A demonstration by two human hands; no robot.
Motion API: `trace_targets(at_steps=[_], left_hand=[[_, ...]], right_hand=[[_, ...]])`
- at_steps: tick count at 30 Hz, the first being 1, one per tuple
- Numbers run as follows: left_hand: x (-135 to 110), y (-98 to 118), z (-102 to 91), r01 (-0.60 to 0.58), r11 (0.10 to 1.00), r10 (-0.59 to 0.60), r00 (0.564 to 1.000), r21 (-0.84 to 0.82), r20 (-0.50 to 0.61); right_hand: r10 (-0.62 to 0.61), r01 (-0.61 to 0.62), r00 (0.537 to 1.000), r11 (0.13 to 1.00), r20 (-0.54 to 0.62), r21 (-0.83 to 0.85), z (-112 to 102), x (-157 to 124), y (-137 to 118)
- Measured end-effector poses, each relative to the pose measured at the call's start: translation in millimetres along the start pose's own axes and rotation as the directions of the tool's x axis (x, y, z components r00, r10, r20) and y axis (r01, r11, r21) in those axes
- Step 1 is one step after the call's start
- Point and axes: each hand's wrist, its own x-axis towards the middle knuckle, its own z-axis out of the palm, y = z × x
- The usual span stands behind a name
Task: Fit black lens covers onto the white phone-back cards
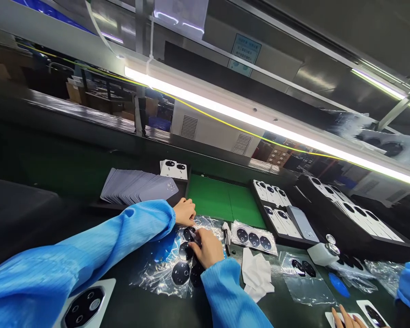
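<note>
A crinkled clear plastic bag (153, 275) lies on the dark bench with several round black camera lens covers (181, 273) in or under it. At its far edge, my left hand (185, 212) is closed, its fingertips down on the plastic. Nearer to me, my right hand (211, 248) bends over the covers with thumb and fingers drawn together. What sits between those fingertips is partly hidden. Beside my left forearm is a white phone back panel (104, 291) with a large black camera module. Crumpled white cloth (257, 274) lies right of my right hand.
Fanned grey panels (136, 186) stand at the back left. Behind my hands is a green mat (222, 196). A clear pack of lens covers (254, 238), a black tray of panels (276, 207) and a white pump bottle (324, 251) stand to the right. A co-worker's hand (347, 319) reaches in at lower right.
</note>
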Motion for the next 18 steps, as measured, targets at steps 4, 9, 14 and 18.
trace_targets(at_steps=[4,9,14,18], left_hand=[[6.5,0.3,-0.4,0.044,0.999,-0.045,0.997,0.018,0.059],[15.5,0.5,-3.4,0.105,0.993,-0.110,0.986,0.048,0.122],[17.0,1.7,-0.8,0.115,0.991,-0.122,0.984,0.065,0.127],[6.2,-0.2,4.4,0.068,0.993,-0.077,0.993,0.099,0.089]], right_hand=[[0.058,-0.061,0.997,0.995,-0.043,-0.073,9.5,14.8,-4.4],[0.001,-0.012,0.997,0.990,-0.073,-0.138,19.6,21.5,-10.3],[-0.175,0.174,0.985,0.975,0.002,-0.140,18.9,12.8,-11.1],[-0.241,0.245,0.969,0.964,0.050,-0.105,13.7,4.8,-10.9]])
